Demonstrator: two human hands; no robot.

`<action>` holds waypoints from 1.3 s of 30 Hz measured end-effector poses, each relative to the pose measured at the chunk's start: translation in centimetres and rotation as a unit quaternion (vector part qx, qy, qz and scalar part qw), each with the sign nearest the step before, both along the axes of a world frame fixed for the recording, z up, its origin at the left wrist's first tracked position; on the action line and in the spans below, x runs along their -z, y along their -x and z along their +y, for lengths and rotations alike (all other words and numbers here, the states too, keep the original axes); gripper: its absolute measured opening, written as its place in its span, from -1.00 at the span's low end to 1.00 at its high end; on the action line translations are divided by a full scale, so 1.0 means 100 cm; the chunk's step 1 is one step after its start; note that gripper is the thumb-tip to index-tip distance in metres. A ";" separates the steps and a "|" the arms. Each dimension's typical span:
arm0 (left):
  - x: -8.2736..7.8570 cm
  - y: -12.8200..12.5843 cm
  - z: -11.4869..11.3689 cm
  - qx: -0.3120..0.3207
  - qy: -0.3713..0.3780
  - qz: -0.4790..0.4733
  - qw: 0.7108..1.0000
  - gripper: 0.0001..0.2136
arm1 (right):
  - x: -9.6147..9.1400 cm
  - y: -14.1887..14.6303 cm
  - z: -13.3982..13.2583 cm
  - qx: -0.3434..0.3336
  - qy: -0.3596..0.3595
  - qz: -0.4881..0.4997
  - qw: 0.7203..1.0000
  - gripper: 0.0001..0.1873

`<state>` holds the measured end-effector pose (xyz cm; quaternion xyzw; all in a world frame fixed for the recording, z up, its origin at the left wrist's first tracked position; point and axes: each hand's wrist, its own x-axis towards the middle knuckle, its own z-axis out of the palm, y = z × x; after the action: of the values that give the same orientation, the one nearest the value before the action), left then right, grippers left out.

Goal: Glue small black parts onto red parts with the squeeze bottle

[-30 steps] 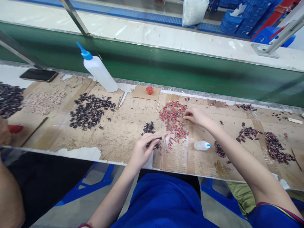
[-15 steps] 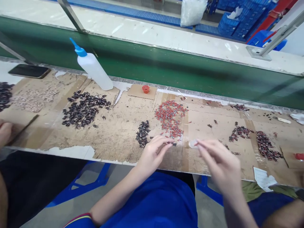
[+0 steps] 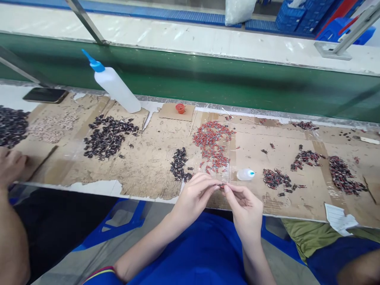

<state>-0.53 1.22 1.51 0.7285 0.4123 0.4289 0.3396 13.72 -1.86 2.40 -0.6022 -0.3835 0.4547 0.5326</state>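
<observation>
My left hand (image 3: 194, 196) and my right hand (image 3: 243, 206) meet at the near edge of the bench, fingertips pinched together on one small red and dark part (image 3: 222, 185). Just beyond them lies a heap of small red parts (image 3: 212, 144) and, to its left, a small heap of dark parts (image 3: 179, 164). A small clear dropper bottle with a blue tip (image 3: 245, 174) lies on its side to the right of my hands.
The bench is covered in worn cardboard (image 3: 148, 158). A big squeeze bottle (image 3: 114, 85) leans at the back, a red cap (image 3: 179, 108) near it. More dark heaps (image 3: 108, 136) lie left and right (image 3: 341, 176). Another person's hand (image 3: 10, 166) rests at far left, a phone (image 3: 45, 95) behind.
My right hand left the red heap and came back to the near edge. My left hand moved from the dark heap to meet it, and both now pinch one small part.
</observation>
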 end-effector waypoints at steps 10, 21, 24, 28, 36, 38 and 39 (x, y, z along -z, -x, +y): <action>0.001 0.003 0.000 -0.005 0.093 -0.015 0.996 -0.88 | 0.029 0.008 -0.004 0.001 -0.165 -0.155 0.974 -0.90; 0.002 -0.003 -0.002 -0.039 0.141 0.001 0.989 -0.91 | 0.033 0.001 -0.008 -0.036 -0.113 -0.163 0.979 -0.82; 0.008 -0.014 -0.003 -0.013 0.145 -0.008 0.989 -0.92 | 0.036 -0.005 -0.014 -0.016 -0.089 -0.154 0.984 -0.81; 0.018 -0.022 -0.004 0.064 0.147 -0.024 0.987 -0.84 | 0.042 -0.024 -0.023 0.046 -0.048 -0.146 0.987 -0.80; 0.038 0.048 0.018 -0.096 -0.038 0.173 0.980 -0.81 | 0.051 -0.085 -0.008 0.212 -0.098 -0.397 0.888 -0.52; 0.041 0.060 0.024 -0.137 -0.054 0.235 0.961 -0.81 | 0.054 -0.087 0.002 0.136 -0.133 -0.481 0.856 -0.43; 0.042 0.062 0.026 -0.144 -0.053 0.261 0.953 -0.82 | 0.056 -0.086 0.007 0.107 -0.145 -0.506 0.843 -0.41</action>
<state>-6.74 3.84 -2.65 0.7648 0.5640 0.2893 0.1151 22.29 -1.12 -3.25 -0.7017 -0.5948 -0.0338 0.3909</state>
